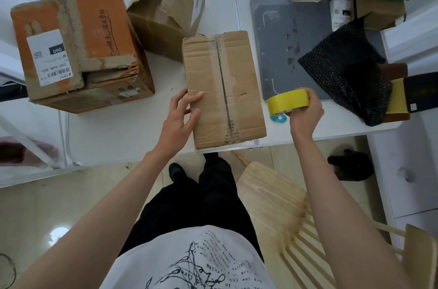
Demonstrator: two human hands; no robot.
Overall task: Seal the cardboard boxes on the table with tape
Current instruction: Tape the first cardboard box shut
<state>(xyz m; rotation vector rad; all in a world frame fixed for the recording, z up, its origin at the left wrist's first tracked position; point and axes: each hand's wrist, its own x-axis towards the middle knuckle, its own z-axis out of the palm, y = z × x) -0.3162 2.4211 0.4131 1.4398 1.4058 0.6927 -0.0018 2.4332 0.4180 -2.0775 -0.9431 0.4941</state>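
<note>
nearest to me are my own white printed shirt (189,262) and black trousers (201,198), with a slatted wooden chair (284,213) just to my right, pushed up near the table (118,132).

my left hand (180,115) lies on the small brown box (224,88) at its near-left edge, fingers fairly straight and spread over the top, steadying it rather than gripping. my right hand (305,113) is curled round the yellow tape roll (288,100), holding it just above the table beside the box's right side. a small teal cutter (279,118) lies on the table under the roll.

i judge i'm at the start of sealing this box: flaps closed, roll in hand, no fresh yellow strip on it yet. the next move, as i see it, calls for finding the tape's free end, which i can't make out from here, and sticking it down at one end of the seam while my left hand keeps the box from sliding.

the box's long axis runs away from me, leaning slightly left at the far end, and its centre seam (224,85) runs the same way, so the tape should run along that line. its near end sits right at the table edge.

a larger orange box (78,49) and a torn open box (166,9) wait further back on the left.
</note>
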